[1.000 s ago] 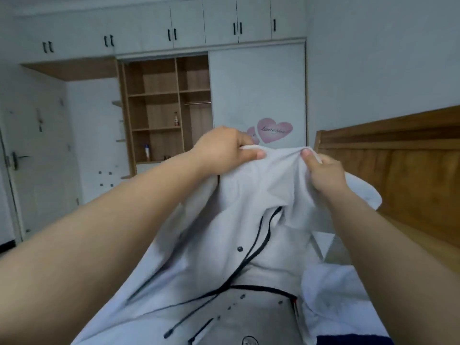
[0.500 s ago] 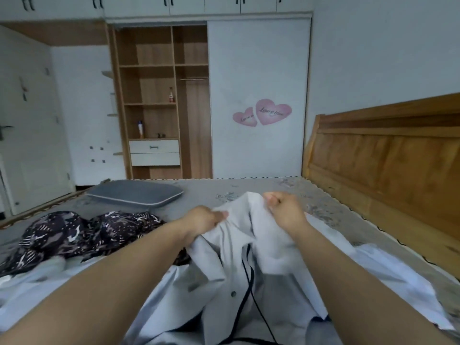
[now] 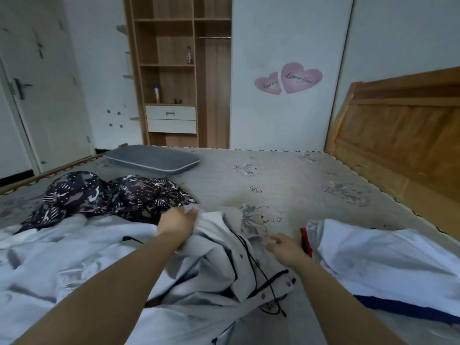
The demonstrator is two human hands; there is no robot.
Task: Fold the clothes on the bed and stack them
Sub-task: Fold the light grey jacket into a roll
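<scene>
Head view is showing the grey shirt (image 3: 219,260) now lying down on the bed (image 3: 286,180), where a second ago both hands were holding its top edge up in the air in front of the wardrobe. The left hand (image 3: 178,226) is still gripping a bunch of the shirt's upper edge, fingers curled round the cloth. The right hand (image 3: 286,247) has let go since half a second ago and is hovering just over the collar area with fingers loosely spread, holding nothing. I judge this to mean the shirt is being laid out flat for folding, not yet folded; it is lying crumpled, its black-trimmed button front bunched between the two forearms. No stack is showing yet.

A white garment (image 3: 378,260) with a blue band and a red edge is lying just right of the right hand, a dark patterned garment (image 3: 104,195) is heaped beyond the left hand, and a grey pillow (image 3: 154,159) is sitting further back.

Two pink heart stickers (image 3: 290,78) on the wardrobe door are reading "Love You"; small script printed on the bedsheet is too fine to read.
</scene>
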